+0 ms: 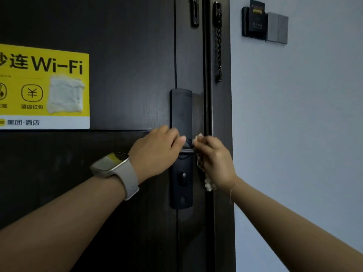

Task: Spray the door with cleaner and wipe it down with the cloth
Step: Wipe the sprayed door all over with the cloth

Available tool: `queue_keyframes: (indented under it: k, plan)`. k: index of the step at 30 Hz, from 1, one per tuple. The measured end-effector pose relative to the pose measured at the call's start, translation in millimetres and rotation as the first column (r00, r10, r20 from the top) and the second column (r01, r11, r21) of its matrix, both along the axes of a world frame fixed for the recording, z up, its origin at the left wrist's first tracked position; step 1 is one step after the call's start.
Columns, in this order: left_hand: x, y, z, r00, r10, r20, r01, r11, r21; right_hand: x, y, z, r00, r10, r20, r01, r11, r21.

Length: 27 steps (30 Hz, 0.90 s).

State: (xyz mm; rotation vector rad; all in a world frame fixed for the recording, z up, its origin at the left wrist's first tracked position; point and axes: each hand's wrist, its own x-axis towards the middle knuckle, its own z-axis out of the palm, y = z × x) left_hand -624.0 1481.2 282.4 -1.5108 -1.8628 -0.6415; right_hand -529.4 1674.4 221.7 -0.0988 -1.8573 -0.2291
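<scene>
My right hand (215, 160) is clenched around a bunched pale cloth (200, 161), pressing it to the lever of the black lock plate (181, 107) at the right edge of the dark door (127, 55). My left hand (157, 152), with a watch (115, 163) on its wrist, curls over the same lever from the left. A yellow Wi-Fi sticker (43, 61) sits on the door, well to the left.

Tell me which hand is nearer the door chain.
Right. The right hand, holding the cloth, is below the chain at the door's edge; the left hand grips the handle farther left.
</scene>
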Motion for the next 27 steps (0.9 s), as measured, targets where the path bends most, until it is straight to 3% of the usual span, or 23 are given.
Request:
queue_keyframes:
  k: [2, 5, 8, 13, 20, 25, 27]
  plan:
    - [-4.4, 4.8, 21.6, 0.997, -0.074, -0.021, 0.076, 0.989, 0.128, -4.9, -1.9, 49.4, 0.997, -0.015, -0.081, 0.017, 1.0, 0.017]
    - [-7.7, 20.3, 45.7, 0.981, 0.019, -0.191, -0.013, 0.999, 0.033, -12.8, -4.4, 113.9, 0.983, -0.01, -0.186, 0.014, 1.0, 0.021]
    - [-10.3, 39.6, 46.7, 0.965, 0.102, -0.241, -0.11, 0.994, -0.022, -20.1, -2.9, 142.2, 0.967, 0.014, -0.253, -0.013, 1.0, 0.007]
    - [-18.0, 50.1, 32.0, 0.936, 0.175, -0.304, -0.161, 0.985, 0.068, -23.6, 1.9, 95.3, 0.962, 0.034, -0.272, -0.016, 0.998, 0.066]
    - [-14.4, 49.3, 31.9, 0.953, 0.127, -0.273, -0.114, 0.992, 0.063, -10.0, 13.3, -30.1, 0.996, 0.058, -0.074, -0.053, 0.996, 0.068]
    - [3.8, 35.3, 24.5, 0.989, 0.008, -0.147, 0.005, 0.996, 0.085, -5.2, 14.9, -33.6, 0.998, 0.047, -0.032, -0.045, 0.995, 0.084]
    - [7.9, 24.8, 3.2, 0.983, -0.038, -0.18, 0.064, 0.988, 0.142, -6.4, 11.0, -30.2, 0.998, 0.034, -0.049, -0.032, 0.999, 0.043]
